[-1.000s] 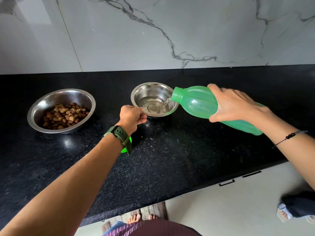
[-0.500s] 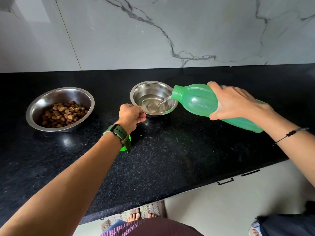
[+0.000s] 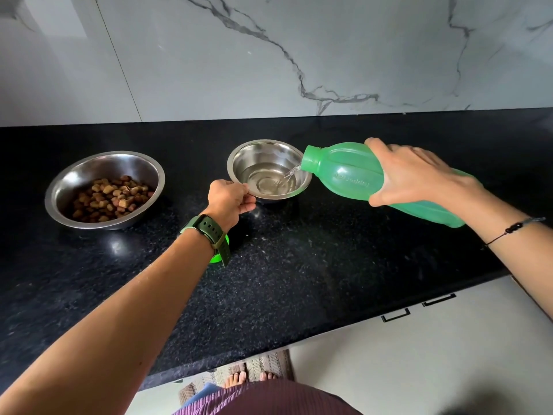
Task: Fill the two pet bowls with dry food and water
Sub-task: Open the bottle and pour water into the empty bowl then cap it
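Note:
Two steel bowls stand on the black counter (image 3: 299,280). The larger bowl (image 3: 74,175) at the left holds brown dry food (image 3: 110,197). The smaller bowl (image 3: 257,154) in the middle has some water in its bottom. My right hand (image 3: 416,175) grips a green plastic bottle (image 3: 344,175), tipped down to the left with its open mouth over the small bowl's right rim; a thin stream of water runs into the bowl. My left hand (image 3: 229,199) pinches the small bowl's near-left rim.
A green bottle cap (image 3: 217,258) lies on the counter, mostly hidden under my left wrist and its watch. A marble wall rises behind the counter. The counter's front edge runs diagonally at lower right, with white drawers and floor below.
The bottle keeps pouring and the water in the small bowl has risen a little. Both hands hold nearly the same places.

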Demonstrator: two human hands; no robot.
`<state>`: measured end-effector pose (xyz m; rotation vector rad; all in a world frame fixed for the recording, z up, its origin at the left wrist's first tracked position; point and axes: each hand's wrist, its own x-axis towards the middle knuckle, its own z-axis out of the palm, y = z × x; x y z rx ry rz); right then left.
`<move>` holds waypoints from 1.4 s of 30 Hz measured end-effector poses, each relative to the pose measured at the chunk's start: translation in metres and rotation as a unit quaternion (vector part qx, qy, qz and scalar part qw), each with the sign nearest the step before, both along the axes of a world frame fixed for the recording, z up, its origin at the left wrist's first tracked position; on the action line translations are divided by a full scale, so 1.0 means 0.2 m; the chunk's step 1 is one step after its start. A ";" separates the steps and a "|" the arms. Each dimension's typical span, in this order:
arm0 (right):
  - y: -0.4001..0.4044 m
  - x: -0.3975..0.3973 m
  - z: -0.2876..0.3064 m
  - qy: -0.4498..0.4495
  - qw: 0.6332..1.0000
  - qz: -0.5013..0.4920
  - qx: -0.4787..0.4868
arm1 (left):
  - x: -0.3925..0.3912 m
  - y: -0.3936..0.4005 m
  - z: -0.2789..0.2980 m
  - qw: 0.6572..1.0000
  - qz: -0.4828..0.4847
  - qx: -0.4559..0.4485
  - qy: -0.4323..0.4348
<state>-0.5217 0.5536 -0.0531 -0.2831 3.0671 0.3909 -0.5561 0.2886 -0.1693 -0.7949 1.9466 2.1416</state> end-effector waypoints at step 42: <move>0.02 0.00 0.00 0.003 1.000 0.007 0.017 | 0.01 0.01 0.00 1.000 0.008 0.008 0.000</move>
